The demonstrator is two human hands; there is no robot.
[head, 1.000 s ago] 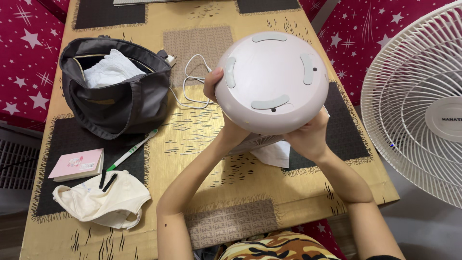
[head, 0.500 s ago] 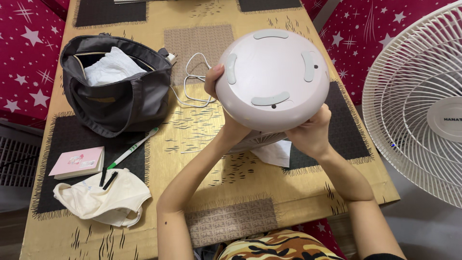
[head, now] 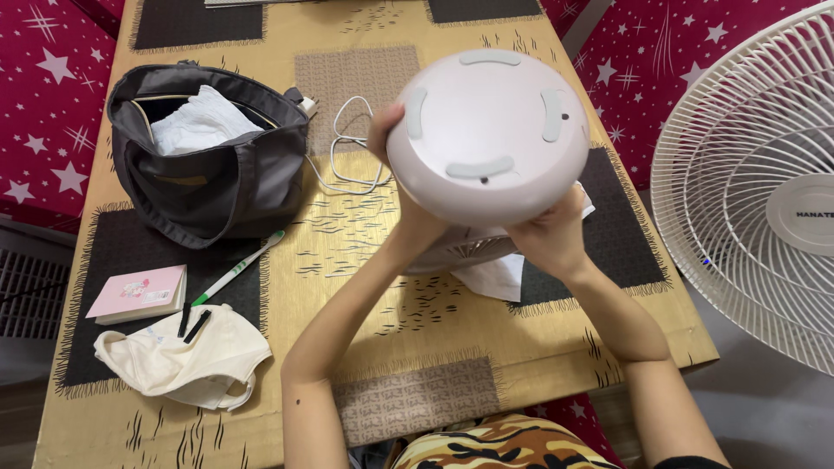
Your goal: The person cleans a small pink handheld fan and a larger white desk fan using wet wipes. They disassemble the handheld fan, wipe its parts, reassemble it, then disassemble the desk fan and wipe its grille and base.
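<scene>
Between both hands, round white fan base (head: 486, 130) upturned.

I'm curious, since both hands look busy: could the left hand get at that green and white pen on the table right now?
Probably not yet: the left hand helps hold up the round pale device. The pen itself lies uncovered on the table beside the grey bag.

A smooth, pale pink plastic fan base (head: 486, 130) with a soft satin sheen and matt grey rubbery pads is gripped by the left hand (head: 401, 221) and right hand (head: 549, 243). The counter (head: 347, 252) wears a glossy gold patterned cloth. Nearby lie a matt grey fabric bag (head: 213, 165), a cream cloth mask (head: 178, 358) and a white plastic fan grille (head: 747, 174).
</scene>
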